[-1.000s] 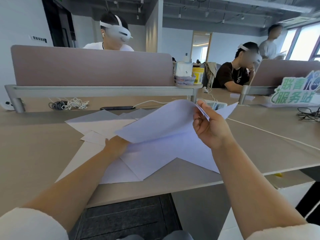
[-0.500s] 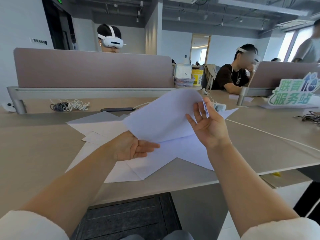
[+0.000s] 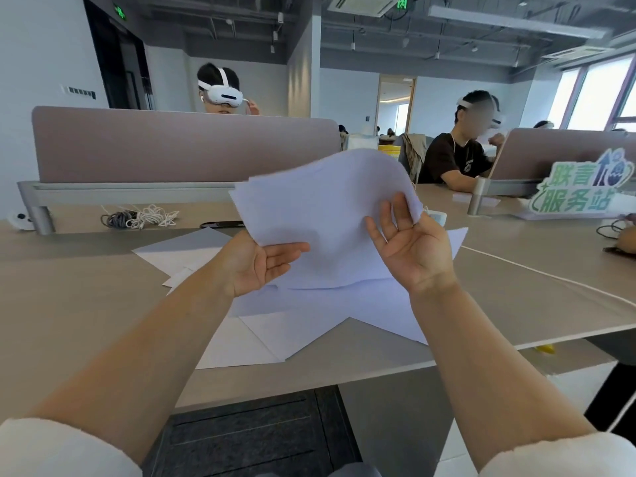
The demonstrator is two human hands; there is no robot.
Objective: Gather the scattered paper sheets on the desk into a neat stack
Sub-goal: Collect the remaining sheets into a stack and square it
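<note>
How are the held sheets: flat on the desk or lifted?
Lifted: left hand and right hand hold the sheets above the desk, top edge bowing over.

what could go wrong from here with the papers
1. The lifted sheets bow and their edges are uneven. The left hand and right hand hold them with nearly straight fingers, so some may slip out.
2. The loose sheets lie with corners near the front edge of the desk; a forearm could sweep one off.
</note>
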